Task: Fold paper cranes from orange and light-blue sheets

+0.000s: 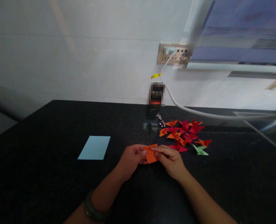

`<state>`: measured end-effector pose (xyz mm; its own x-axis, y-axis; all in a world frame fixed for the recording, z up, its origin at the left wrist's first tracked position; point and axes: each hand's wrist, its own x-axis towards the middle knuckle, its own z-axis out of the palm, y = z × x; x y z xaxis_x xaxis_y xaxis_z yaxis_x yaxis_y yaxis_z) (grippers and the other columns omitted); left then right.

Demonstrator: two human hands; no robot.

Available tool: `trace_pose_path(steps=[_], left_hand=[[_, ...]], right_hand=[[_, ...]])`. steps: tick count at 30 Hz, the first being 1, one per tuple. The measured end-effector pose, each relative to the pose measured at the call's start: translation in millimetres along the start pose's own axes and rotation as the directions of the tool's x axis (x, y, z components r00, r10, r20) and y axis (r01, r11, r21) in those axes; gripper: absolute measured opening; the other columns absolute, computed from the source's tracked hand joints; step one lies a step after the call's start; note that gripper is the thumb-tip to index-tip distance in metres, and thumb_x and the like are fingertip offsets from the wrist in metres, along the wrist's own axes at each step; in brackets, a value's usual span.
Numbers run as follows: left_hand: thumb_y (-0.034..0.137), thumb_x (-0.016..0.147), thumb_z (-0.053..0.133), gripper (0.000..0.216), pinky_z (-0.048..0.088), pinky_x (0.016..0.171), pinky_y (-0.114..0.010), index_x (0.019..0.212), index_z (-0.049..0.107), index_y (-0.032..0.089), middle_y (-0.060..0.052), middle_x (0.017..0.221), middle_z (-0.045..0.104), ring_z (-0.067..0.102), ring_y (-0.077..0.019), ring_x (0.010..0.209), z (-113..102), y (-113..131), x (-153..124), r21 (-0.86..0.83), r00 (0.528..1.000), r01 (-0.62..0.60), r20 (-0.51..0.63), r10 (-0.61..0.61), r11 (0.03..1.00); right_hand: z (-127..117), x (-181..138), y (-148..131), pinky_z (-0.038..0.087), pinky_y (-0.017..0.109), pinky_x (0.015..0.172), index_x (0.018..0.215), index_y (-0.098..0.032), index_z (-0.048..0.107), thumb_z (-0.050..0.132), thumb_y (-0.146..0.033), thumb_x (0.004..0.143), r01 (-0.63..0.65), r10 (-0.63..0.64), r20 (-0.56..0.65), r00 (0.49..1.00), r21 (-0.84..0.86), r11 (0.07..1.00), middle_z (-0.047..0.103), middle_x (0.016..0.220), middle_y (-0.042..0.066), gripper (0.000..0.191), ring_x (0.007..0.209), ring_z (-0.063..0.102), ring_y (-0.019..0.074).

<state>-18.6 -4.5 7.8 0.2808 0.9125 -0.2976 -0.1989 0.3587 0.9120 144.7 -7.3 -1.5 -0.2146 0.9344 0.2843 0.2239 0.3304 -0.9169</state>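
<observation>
Between my two hands is a small folded piece of orange paper (151, 156), raised slightly toward me over the dark countertop. My left hand (133, 158) pinches its left edge between thumb and fingers. On the opposite edge, my right hand (170, 159) grips the paper, thumb and index finger near its upper right. Just beyond my right hand lie several folded paper cranes in red and orange (174, 135), plus one pale green crane (200, 150). A light blue sheet of paper (94, 148) rests flat to the left of my hands.
A phone-like object with a blurred front (156, 95) leans against the tiled wall. Near it are a beaded chain (160, 119) and a thick white cable (187, 109) running right from the wall socket (173, 53). The black countertop (46, 174) ends at the left.
</observation>
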Motion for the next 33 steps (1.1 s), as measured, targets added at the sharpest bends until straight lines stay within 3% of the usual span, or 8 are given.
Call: trace_pose_path(steps=[3, 7, 17, 24, 28, 31, 33], left_hand=[[0.026, 0.068, 0.061, 0.024, 0.047, 0.06, -0.024, 0.088, 0.063, 0.012, -0.006, 0.077, 0.067, 0.061, -0.0133, 0.065, -3, -1, 0, -0.042, 0.999, 0.001, 0.038, 0.001, 0.999], [0.025, 0.067, 0.062, 0.026, 0.048, 0.068, -0.032, 0.088, 0.063, 0.011, -0.008, 0.078, 0.067, 0.062, -0.0175, 0.07, -6, 0, -1, -0.121, 0.997, 0.007, 0.071, 0.002, 0.993], [0.018, 0.067, 0.06, 0.018, 0.048, 0.062, -0.028, 0.084, 0.064, 0.01, -0.007, 0.074, 0.068, 0.061, -0.0146, 0.063, -4, 4, -3, -0.149, 0.997, 0.054, 0.068, -0.044, 0.987], [0.025, 0.063, 0.067, 0.022, 0.048, 0.061, -0.026, 0.078, 0.062, 0.009, -0.005, 0.069, 0.067, 0.061, -0.0135, 0.062, 1, 3, -3, -0.039, 0.998, 0.051, -0.024, -0.052, 0.998], [0.027, 0.062, 0.067, 0.022, 0.048, 0.061, -0.026, 0.076, 0.062, 0.01, -0.004, 0.067, 0.067, 0.061, -0.0137, 0.061, 4, 2, -2, 0.009, 0.997, 0.018, -0.08, -0.018, 1.0], [0.027, 0.062, 0.066, 0.02, 0.048, 0.061, -0.026, 0.075, 0.062, 0.011, -0.004, 0.067, 0.067, 0.061, -0.0137, 0.061, 4, 1, -2, 0.055, 0.993, -0.037, -0.105, 0.043, 0.998], [0.026, 0.062, 0.065, 0.018, 0.047, 0.06, -0.025, 0.074, 0.063, 0.012, -0.004, 0.066, 0.067, 0.061, -0.014, 0.061, 4, 1, -1, 0.102, 0.988, -0.073, -0.126, 0.086, 0.992]], right_hand=[[-3, 1, -5, 0.041, 0.022, 0.053, 0.084, -0.021, 0.068, 0.048, -0.013, 0.074, 0.049, -0.05, 0.051, 0.997, 0.018, 0.999, 0.059, 0.068, 0.002, 0.023, 0.059, 0.054, 0.0112], [-4, 0, -9, 0.042, 0.022, 0.055, 0.074, -0.02, 0.066, 0.046, -0.011, 0.072, 0.008, -0.009, 0.09, 0.996, 0.008, 1.0, 0.059, 0.066, 0.001, 0.022, 0.059, 0.054, 0.0114], [2, -1, -5, 0.038, 0.021, 0.05, 0.066, -0.017, 0.06, 0.044, -0.014, 0.069, -0.17, 0.168, 0.055, 0.984, 0.031, 0.985, 0.056, 0.058, -0.002, 0.016, 0.051, 0.049, 0.0102], [1, -3, -4, 0.039, 0.022, 0.055, 0.068, -0.017, 0.061, 0.044, -0.011, 0.071, -0.115, 0.115, 0.089, 0.989, -0.005, 0.993, 0.057, 0.063, -0.001, 0.018, 0.058, 0.051, 0.0108], [8, -2, -5, 0.037, 0.019, 0.047, 0.068, -0.018, 0.051, 0.052, -0.022, 0.073, -0.211, 0.205, 0.052, 0.977, 0.174, 0.962, 0.048, 0.055, -0.005, 0.006, 0.05, 0.045, 0.0086], [15, -1, -3, 0.035, 0.018, 0.041, 0.079, -0.021, 0.043, 0.06, -0.03, 0.067, -0.305, 0.325, 0.007, 0.946, 0.366, 0.879, 0.046, 0.056, -0.008, 0.023, 0.043, 0.043, 0.0072], [17, 0, -2, 0.034, 0.018, 0.038, 0.08, -0.02, 0.045, 0.061, -0.035, 0.066, -0.375, 0.387, 0.042, 0.921, 0.368, 0.851, 0.048, 0.055, -0.007, 0.026, 0.04, 0.042, 0.0066]])
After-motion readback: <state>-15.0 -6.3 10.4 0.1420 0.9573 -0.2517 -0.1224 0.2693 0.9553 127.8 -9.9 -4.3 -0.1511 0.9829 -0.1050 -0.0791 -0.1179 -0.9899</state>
